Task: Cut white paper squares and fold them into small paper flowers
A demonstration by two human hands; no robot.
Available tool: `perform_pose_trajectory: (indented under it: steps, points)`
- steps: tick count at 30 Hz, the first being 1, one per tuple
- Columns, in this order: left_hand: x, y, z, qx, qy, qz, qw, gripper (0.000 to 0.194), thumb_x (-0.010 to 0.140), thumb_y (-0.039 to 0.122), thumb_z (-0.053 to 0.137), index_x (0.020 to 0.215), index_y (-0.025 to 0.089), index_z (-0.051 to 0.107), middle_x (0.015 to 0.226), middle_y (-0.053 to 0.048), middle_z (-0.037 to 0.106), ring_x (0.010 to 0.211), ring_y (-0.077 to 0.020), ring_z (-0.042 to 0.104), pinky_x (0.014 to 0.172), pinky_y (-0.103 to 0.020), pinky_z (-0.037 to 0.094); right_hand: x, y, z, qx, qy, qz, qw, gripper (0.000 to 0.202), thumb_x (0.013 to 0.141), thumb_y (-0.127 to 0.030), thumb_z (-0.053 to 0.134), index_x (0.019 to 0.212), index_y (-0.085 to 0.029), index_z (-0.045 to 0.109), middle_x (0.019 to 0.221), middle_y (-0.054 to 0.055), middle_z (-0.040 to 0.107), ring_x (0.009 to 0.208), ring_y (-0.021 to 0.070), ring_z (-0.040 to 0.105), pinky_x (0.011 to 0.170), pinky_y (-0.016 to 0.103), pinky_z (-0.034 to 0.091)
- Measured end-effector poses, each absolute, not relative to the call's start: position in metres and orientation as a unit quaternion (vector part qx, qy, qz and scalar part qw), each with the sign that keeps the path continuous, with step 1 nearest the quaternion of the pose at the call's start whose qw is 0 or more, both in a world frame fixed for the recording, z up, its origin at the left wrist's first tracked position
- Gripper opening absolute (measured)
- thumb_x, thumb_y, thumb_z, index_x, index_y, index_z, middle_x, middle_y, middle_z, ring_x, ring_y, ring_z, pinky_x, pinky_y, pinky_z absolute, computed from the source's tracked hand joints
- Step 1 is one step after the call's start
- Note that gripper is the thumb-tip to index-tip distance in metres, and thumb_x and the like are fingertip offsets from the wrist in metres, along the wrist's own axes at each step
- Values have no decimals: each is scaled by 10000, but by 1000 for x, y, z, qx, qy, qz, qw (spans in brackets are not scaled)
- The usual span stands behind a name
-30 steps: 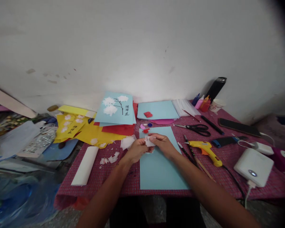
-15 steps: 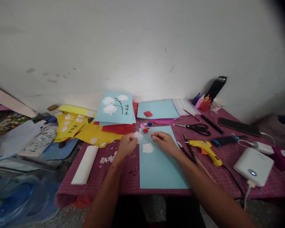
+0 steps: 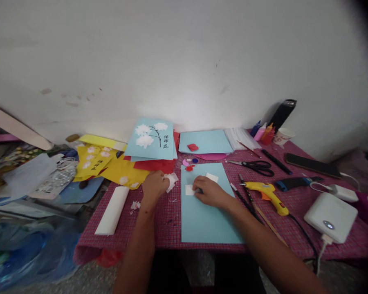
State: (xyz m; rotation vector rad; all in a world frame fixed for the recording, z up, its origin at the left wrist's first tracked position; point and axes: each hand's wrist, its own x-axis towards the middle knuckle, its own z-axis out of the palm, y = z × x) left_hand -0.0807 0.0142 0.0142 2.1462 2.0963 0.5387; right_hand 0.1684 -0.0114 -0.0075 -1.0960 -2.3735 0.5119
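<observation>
Left hand [image 3: 155,185]: fingers clamped on thin white paper [image 3: 172,182], sticking out right of thumb. Right hand [image 3: 210,192]: fingers bunched together over blue sheet [image 3: 210,224], can't tell if gripping; white square [image 3: 189,190] left of fingertips, white piece [image 3: 212,177] beyond knuckles.

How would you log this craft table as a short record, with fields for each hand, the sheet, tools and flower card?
Left hand: fingers at thin white paper, left of the blue sheet; grip unclear
Right hand: over the sheet, fingers at a white square
Sheet: light blue, flat on red checked cloth
Tools: black-handled scissors and yellow glue gun, right of the sheet
Flower card: light blue, three white blossoms, dark branch
</observation>
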Motion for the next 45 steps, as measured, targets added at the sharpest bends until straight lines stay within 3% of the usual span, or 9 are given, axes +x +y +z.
perform_pose_trajectory:
  steps: [3,5,9,14,17,20,24,32,45]
  points:
    - [-76,14,18,692,672,264,6,346,749,211,511,1075,132,600,1014,-151,618,989,-277,545,853,-356,384,168,-9,-8,-396,-867,184,239,114,788,-127,528,805,-162,636,892,79,603,871,187,548,807,304,411]
    - [-68,13,20,701,639,315,39,341,755,197,507,1081,143,594,1003,-123,618,955,-247,552,855,-342,397,168,-8,-9,-409,-856,190,252,107,784,-127,530,794,-163,630,874,75,606,846,182,547,779,295,409]
    - [-49,8,15,718,545,375,216,306,753,167,505,1034,177,626,920,-65,633,836,-181,569,785,-289,429,166,-8,-8,-447,-809,234,303,93,796,-166,528,783,-168,619,801,45,600,742,156,530,687,267,390]
    - [-30,1,6,694,471,395,374,406,717,139,544,1109,195,633,996,-64,644,835,-160,573,771,-268,440,164,-8,1,-474,-699,357,399,208,841,-319,514,704,-175,576,651,-9,539,619,130,460,572,245,340]
    - [-24,-1,6,652,429,397,483,480,714,194,616,1193,187,584,997,-65,648,823,-155,578,718,-248,442,165,-8,4,-453,-629,471,420,267,831,-404,536,709,-170,573,616,-20,537,560,113,440,538,238,335]
    - [-21,-2,6,619,413,378,551,347,744,309,636,1052,149,628,829,-40,643,696,-132,558,619,-224,417,166,-8,6,-428,-597,531,423,290,823,-437,559,746,-160,596,623,-10,566,556,108,460,547,236,359]
    - [-22,0,3,620,432,373,538,243,779,376,603,788,134,622,656,-2,569,585,-102,497,554,-207,373,167,-9,8,-407,-598,549,418,323,821,-467,567,764,-153,617,633,2,579,566,107,474,549,231,372]
    - [-22,-1,5,626,447,372,519,290,774,431,598,756,142,620,625,13,548,563,-100,490,537,-211,364,166,-7,2,-439,-616,512,406,352,797,-474,587,638,-160,577,565,-16,542,520,98,430,506,227,316]
    - [-21,-2,8,615,453,394,511,271,756,410,618,692,148,585,595,26,528,536,-88,456,509,-206,320,166,-6,-1,-444,-614,502,416,316,790,-436,595,634,-165,558,570,-27,527,529,101,424,532,238,313]
